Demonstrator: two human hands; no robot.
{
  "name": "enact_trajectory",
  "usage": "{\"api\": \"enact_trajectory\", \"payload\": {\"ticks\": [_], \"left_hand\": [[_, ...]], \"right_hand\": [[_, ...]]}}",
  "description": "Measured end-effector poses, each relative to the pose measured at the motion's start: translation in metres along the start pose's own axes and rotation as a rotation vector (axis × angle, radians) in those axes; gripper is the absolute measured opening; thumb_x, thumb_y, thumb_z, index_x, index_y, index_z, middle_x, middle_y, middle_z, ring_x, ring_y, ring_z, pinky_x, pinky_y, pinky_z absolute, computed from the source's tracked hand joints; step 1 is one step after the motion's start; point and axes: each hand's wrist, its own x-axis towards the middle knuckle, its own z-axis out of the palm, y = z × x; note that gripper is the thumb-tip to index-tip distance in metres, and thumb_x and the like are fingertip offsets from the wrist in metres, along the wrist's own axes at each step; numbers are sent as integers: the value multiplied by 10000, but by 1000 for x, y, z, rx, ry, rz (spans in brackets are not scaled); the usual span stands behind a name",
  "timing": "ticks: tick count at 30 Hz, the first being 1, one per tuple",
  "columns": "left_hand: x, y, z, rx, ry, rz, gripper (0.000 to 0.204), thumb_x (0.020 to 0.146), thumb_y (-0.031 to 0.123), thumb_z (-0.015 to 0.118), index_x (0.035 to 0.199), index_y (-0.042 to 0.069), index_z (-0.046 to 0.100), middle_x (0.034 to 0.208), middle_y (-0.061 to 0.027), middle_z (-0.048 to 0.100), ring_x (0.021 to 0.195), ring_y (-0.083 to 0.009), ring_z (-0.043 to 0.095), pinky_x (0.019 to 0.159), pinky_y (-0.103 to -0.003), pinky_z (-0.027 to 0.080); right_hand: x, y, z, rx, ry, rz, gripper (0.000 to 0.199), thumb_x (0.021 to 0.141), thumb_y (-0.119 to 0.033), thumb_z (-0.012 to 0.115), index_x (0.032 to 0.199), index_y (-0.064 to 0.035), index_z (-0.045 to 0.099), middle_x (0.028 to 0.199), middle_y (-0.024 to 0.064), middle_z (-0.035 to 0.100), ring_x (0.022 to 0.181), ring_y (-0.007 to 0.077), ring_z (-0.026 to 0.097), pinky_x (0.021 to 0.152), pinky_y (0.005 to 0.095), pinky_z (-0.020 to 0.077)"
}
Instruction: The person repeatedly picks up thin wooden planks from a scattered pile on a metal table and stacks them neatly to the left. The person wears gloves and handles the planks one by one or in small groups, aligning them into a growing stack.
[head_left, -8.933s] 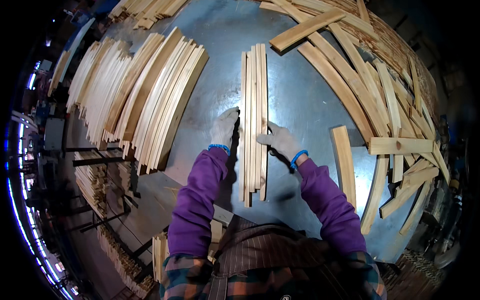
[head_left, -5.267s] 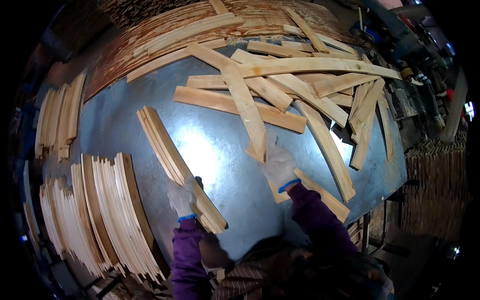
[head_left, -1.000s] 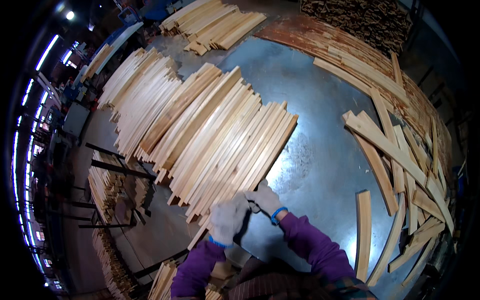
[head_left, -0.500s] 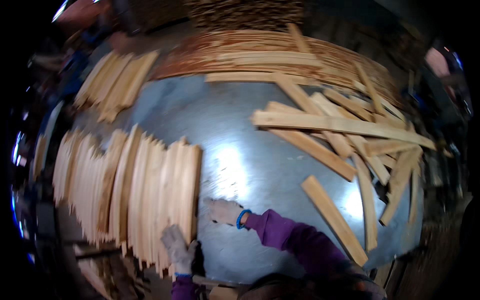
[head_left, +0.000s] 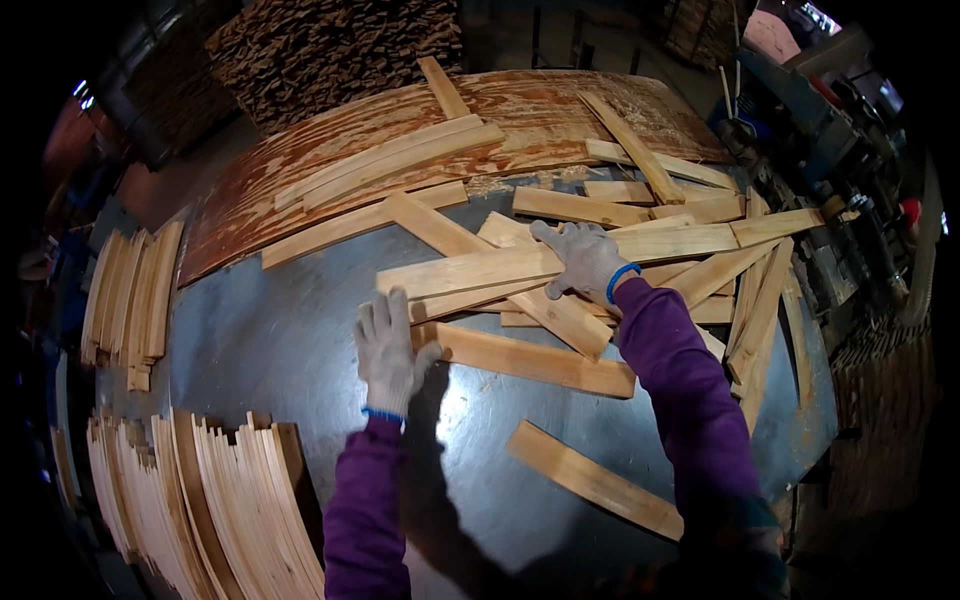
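Note:
My right hand point(head_left: 585, 262), in a pale glove with a blue band at the wrist, lies spread across a long light wooden board point(head_left: 468, 270) on top of a loose pile. Its fingers reach the board's far edge and its thumb is by the near edge. My left hand point(head_left: 388, 352), gloved too, is open with fingers stretched beside that board's left end. Whether its fingertips touch the wood I cannot tell. Just right of its thumb lies another wooden board point(head_left: 530, 360). Both hands look empty.
Upright boards stand packed in a row point(head_left: 245, 490) at the near left, with a smaller bundle point(head_left: 130, 300) behind. A single board point(head_left: 595, 480) lies near me on the metal tabletop point(head_left: 270, 340). A worn plywood sheet point(head_left: 540, 110) covers the far side; stacked wood point(head_left: 330, 60) rises beyond.
Both hands have left the packed row at the left and moved to the loose pile. My right hand now rests on the long board. The view has swung to the right.

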Motion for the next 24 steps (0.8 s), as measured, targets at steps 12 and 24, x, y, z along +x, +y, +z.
{"api": "enact_trajectory", "payload": {"ticks": [12,24], "left_hand": [[79,-14,3,292,-694,-66,820,824,519,809,1458,132,460,1088,-190,748,1016,-346,738,935,-469,554],[-271,31,-125,-2080,-760,-1305,673,982,307,659,1512,-49,445,1095,-220,719,884,-291,728,803,-398,627]], "right_hand": [[29,48,-2,373,205,139,1089,689,-447,875,1574,-58,374,1224,255,661,1083,437,674,926,476,548],[-150,-65,21,2153,300,93,612,1016,-462,632,1302,76,589,1009,96,652,892,175,659,817,311,567]]}}
